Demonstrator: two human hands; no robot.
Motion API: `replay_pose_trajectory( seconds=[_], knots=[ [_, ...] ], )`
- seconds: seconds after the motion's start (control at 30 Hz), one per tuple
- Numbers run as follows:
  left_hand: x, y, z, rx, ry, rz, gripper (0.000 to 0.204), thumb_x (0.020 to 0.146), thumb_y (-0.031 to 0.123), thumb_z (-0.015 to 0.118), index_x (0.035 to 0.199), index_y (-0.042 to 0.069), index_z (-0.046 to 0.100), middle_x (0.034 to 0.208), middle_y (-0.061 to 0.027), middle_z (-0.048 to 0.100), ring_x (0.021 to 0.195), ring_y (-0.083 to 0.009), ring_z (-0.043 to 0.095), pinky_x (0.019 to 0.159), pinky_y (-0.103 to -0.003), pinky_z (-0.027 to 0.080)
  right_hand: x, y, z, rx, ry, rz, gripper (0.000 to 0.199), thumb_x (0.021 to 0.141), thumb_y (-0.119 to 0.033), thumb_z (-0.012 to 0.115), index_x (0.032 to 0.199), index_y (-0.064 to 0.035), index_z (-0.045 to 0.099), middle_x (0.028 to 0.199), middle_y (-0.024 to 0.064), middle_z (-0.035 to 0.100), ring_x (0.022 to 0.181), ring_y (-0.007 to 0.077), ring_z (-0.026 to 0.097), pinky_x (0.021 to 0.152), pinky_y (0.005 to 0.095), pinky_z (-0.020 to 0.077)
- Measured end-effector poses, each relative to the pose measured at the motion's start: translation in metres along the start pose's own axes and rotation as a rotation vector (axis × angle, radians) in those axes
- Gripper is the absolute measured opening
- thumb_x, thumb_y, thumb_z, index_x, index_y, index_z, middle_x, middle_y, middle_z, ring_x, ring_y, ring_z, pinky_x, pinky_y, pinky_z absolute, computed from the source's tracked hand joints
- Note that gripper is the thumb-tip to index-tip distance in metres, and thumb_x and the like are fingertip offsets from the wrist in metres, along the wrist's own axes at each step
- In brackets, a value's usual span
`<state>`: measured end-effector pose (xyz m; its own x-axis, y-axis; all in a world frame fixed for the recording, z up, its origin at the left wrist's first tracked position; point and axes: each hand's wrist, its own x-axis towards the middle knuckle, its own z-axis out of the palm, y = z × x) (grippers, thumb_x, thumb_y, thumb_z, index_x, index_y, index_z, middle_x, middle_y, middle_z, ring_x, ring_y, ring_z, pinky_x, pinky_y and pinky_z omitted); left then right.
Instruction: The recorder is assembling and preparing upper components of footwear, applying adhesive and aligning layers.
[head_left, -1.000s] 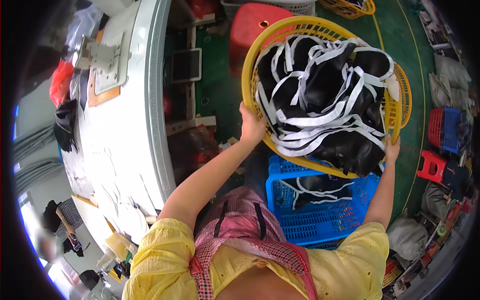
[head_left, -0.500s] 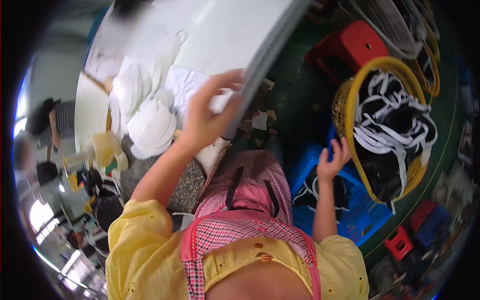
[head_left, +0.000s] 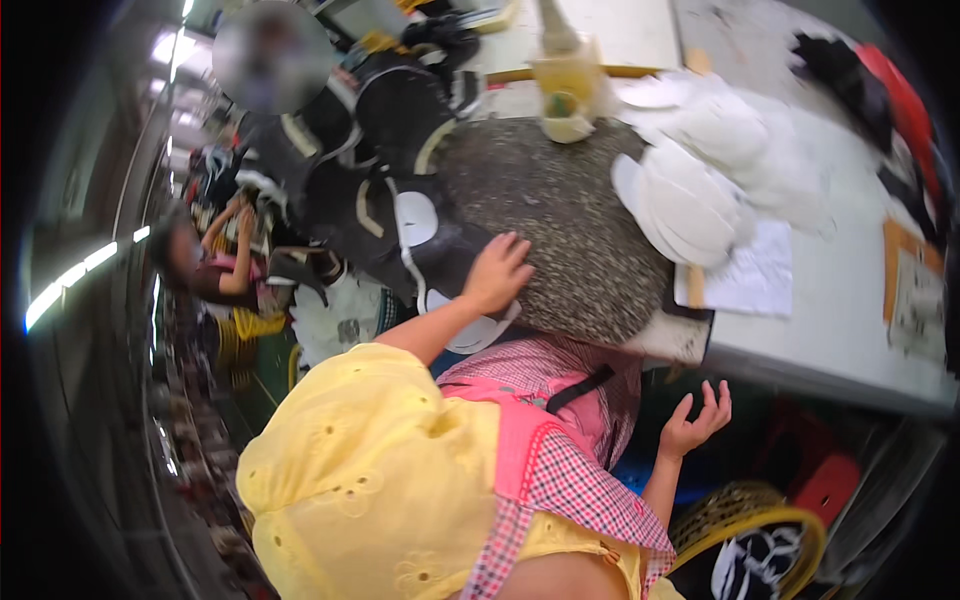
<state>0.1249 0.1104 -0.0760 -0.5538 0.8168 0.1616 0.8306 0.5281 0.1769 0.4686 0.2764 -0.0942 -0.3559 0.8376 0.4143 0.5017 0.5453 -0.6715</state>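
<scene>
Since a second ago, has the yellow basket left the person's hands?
Yes. The yellow basket now sits low by the red stool, below the table edge; the right hand hangs open and empty, and the left hand rests on the grey mat.

A long white worktable (head_left: 840,300) fills the upper right, a speckled grey mat (head_left: 560,220) laid over its near end. Below its edge stand a red stool (head_left: 830,485) and a yellow basket (head_left: 790,525) — both in shadow. Strip lights (head_left: 70,280) glow at far left — blurred.
</scene>
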Motion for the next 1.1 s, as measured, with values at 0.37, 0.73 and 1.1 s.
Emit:
replay_pose_trajectory(
  seconds=[0.37,0.73,1.1],
  knots=[
    [0.015,-0.017,-0.008,-0.311,0.079,-0.185,0.042,0.074,0.026,0.06,0.113,0.009,0.051,0.113,-0.0119,0.047,0.104,-0.0307,0.042,0.088,-0.039,0.036,0.052,-0.166,0.124,0.392,-0.742,-0.235,0.062,0.063,-0.015,0.069,0.118,-0.0009,0.044,0.109,0.016,0.049,0.099,0.034,0.044,0.088,0.0403,0.0341],
    [-0.017,-0.172,-0.162,-0.213,0.088,-0.689,0.037,0.072,0.029,0.063,0.1,0.005,0.056,0.099,-0.0104,0.056,0.092,-0.0245,0.053,0.076,-0.034,0.042,0.023,-0.272,0.233,0.354,-0.92,-0.257,0.069,0.061,-0.016,0.072,0.122,-0.0053,0.041,0.096,0.0103,0.051,0.092,0.0283,0.045,0.082,0.0372,0.0334],
    [-0.005,-0.187,-0.091,-1.319,0.06,-0.469,0.064,0.078,0.024,0.057,0.128,-0.003,0.029,0.098,-0.0138,0.057,0.081,-0.019,0.059,0.072,-0.029,0.047,0.078,-0.338,0.281,0.643,-0.982,-0.374,0.08,0.066,-0.051,0.064,0.122,0.0022,0.041,0.106,0.0159,0.051,0.093,0.0276,0.05,0.084,0.0362,0.0392]
  ],
)
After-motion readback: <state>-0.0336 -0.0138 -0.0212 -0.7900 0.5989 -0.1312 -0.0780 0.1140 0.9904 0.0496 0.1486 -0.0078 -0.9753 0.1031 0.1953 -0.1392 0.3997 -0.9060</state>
